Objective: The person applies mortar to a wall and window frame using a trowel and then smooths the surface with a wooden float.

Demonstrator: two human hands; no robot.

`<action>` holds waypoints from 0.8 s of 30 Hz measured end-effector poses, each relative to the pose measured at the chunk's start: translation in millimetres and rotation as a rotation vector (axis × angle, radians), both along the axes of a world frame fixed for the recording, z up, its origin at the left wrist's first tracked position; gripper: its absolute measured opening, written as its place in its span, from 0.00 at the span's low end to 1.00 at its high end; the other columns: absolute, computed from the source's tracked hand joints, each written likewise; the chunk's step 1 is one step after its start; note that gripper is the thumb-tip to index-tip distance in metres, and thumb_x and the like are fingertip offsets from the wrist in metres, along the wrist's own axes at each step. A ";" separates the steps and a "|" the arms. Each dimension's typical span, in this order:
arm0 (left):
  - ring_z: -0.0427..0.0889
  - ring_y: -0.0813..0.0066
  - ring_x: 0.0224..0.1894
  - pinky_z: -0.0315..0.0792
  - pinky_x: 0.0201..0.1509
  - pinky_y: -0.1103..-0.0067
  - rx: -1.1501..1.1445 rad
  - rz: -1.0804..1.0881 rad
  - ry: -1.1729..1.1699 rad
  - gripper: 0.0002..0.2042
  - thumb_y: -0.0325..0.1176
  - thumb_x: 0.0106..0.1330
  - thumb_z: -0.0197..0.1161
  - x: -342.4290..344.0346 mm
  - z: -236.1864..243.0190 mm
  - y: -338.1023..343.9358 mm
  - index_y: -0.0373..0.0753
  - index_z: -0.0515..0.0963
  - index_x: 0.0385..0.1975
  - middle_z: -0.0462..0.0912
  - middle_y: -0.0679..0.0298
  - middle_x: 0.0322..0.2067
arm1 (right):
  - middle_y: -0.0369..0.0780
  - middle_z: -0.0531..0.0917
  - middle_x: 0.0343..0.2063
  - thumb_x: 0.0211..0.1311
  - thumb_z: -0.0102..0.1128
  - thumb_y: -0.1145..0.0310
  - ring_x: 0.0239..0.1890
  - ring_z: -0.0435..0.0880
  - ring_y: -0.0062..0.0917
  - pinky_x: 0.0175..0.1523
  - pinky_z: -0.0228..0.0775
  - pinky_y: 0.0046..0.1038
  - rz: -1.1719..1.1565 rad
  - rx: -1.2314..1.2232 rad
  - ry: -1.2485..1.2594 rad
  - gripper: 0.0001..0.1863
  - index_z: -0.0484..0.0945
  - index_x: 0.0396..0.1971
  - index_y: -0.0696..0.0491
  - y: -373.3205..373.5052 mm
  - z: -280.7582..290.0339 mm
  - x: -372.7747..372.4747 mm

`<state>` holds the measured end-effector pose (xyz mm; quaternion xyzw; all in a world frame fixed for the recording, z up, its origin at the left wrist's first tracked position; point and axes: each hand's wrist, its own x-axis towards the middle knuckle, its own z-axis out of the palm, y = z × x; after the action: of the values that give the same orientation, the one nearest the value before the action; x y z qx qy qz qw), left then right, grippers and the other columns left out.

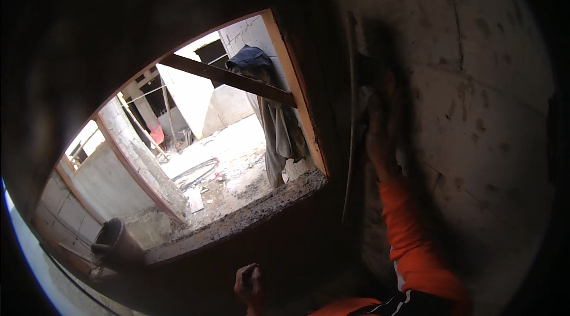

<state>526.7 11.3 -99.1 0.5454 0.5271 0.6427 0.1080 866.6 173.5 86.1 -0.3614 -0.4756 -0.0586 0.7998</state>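
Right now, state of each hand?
Left hand: curled closed, nothing visible in it.
Right hand: holding a long thin-edged tool, fingers shadowed.

Building site | raw timber window frame (302, 108) | bare block pier (142, 162) | rubble-strewn ground (240, 164) | dark bucket (123, 248)

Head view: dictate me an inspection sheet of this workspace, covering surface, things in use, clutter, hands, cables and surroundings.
Surface: grey wall at right, dark-stained, with a crack-like line.
Things in use: long thin tool, seen edge-on; exact kind unclear.
Clutter: debris-strewn window sill; bucket at its left end.
Hands: right hand at the tool, grip too dark to judge; left hand low, fingers curled, contents unclear.
Cables: coil outside, cable or hose unclear.
Surroundings: wooden window frame, diagonal brace, draped cloth.
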 end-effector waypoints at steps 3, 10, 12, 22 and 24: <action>0.80 0.77 0.36 0.72 0.44 0.82 0.014 0.036 0.093 0.05 0.23 0.61 0.58 6.1 1.3 2.6 0.33 0.80 0.34 0.82 0.63 0.32 | 0.51 0.72 0.56 0.69 0.50 0.61 0.59 0.72 0.36 0.65 0.59 0.35 -0.260 0.180 -0.183 0.27 0.62 0.63 0.60 8.5 52.6 -33.9; 0.80 0.77 0.34 0.73 0.42 0.80 0.010 0.057 0.120 0.05 0.24 0.59 0.60 31.2 9.9 8.8 0.34 0.81 0.32 0.82 0.63 0.30 | 0.50 0.75 0.55 0.67 0.54 0.62 0.59 0.72 0.42 0.63 0.63 0.33 -0.355 0.424 -0.562 0.25 0.67 0.59 0.60 49.6 169.3 -58.3; 0.80 0.77 0.34 0.72 0.41 0.80 0.017 0.098 0.119 0.04 0.24 0.59 0.60 30.5 8.2 7.4 0.34 0.80 0.32 0.82 0.64 0.29 | 0.50 0.75 0.55 0.67 0.54 0.62 0.59 0.72 0.41 0.62 0.64 0.33 -0.407 0.418 -0.536 0.25 0.67 0.59 0.60 52.8 182.5 -57.6; 0.78 0.80 0.34 0.72 0.40 0.81 0.004 0.185 0.030 0.05 0.24 0.61 0.58 -5.6 -10.2 -19.6 0.32 0.79 0.33 0.81 0.65 0.29 | 0.55 0.68 0.60 0.67 0.51 0.71 0.63 0.68 0.45 0.64 0.62 0.36 -0.103 -0.045 -0.220 0.26 0.60 0.62 0.63 39.0 -78.7 -31.9; 0.80 0.80 0.35 0.74 0.41 0.81 0.056 0.191 0.047 0.05 0.24 0.60 0.61 -17.2 -9.2 -18.6 0.32 0.80 0.33 0.82 0.64 0.30 | 0.53 0.68 0.60 0.67 0.51 0.72 0.63 0.68 0.43 0.65 0.62 0.35 0.192 -0.017 -0.080 0.24 0.62 0.61 0.63 11.3 -76.5 -47.3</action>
<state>509.4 -7.3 -108.3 0.5103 0.5607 0.6518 0.0186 819.3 184.8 9.6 -0.3184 -0.5402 0.0080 0.7790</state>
